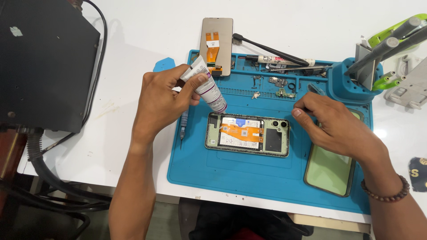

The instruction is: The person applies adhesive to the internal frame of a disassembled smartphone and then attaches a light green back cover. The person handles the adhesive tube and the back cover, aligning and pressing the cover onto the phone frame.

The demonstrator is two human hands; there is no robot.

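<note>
- Two bare hands are seen over a blue work mat [231, 178] laid on a white table [133, 35].
- A small white tube [205, 84] with a purple band is gripped in the left hand [162, 100]; fingers are closed round its upper half, nozzle tilted down and to the right.
- Tube tip is held just above the top left corner of an opened phone [247, 134]; contact cannot be told.
- Opened phone is lain flat at mat centre, back removed, green frame, orange flex cable and two camera rings exposed.
- Right hand [331, 126] is held just right of the phone, thumb and forefinger pinched together; whether something tiny is pinched cannot be told.
- A beaded bracelet [387, 193] is worn on the right wrist.
- A green back cover [330, 171] is lain on the mat under the right hand, partly hidden by it.
- A detached screen panel [216, 44] with orange flex is placed at the mat's top edge, above the tube.
- A screwdriver [183, 124] is lain on the mat just below the left hand.
- Small loose parts [278, 84] and a marker pen [275, 59] are lain in the mat's upper trays.
- A blue tool holder [351, 80] with grey-handled tools is stood at the mat's top right.
- A black box [44, 62] with cables is placed at far left.
</note>
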